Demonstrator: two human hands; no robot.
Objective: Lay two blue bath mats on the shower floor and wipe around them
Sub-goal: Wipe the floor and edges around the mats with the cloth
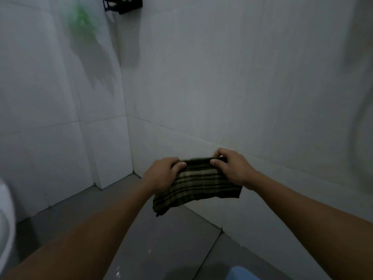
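Plaid cloth (198, 183) hangs between us: our left hand (161, 175) and right hand (232, 166) each pinch its top edge above the grey floor (165, 239).

Pale tiled walls (222, 77) meet in a corner. A black rack (123, 5) hangs high there, a blurred green smear (80, 21) to its left. A white fixture (5, 219) sits at the left edge.

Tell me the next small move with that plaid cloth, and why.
Probably lower the plaid cloth to the grey floor: both the left hand and right hand grip its top edge in mid-air, and a blue mat edge already shows below.
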